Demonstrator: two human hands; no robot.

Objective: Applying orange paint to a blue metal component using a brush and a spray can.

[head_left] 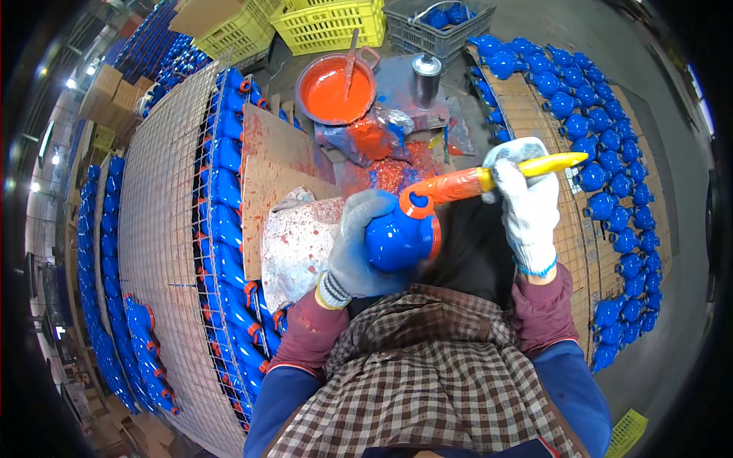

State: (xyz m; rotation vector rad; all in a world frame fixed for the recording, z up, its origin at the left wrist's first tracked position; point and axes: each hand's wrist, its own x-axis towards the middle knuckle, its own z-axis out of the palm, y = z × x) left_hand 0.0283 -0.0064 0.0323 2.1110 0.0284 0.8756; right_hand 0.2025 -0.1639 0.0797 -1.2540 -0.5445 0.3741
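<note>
My left hand [350,248], in a grey-coated glove, is wrapped round a rounded blue metal fitting [393,243]. Orange paint coats the rim of its upper opening and a flange on its right side. A paintbrush [452,185] lies across from the right, its orange-smeared end touching the top rim. Its yellow handle is gripped by my right hand [528,202], which wears a white knit glove. Beyond the hands stands a pan [304,109] of orange paint [327,93] with a stick [350,65] leaning in it.
A spray can [426,80] stands right of the pan. On my left, a wire rack [164,175] borders rows of blue fittings [227,191] with orange rims. More blue fittings [599,145] cover cardboard on my right. Yellow crates [328,27] and a grey crate [439,38] sit farther off.
</note>
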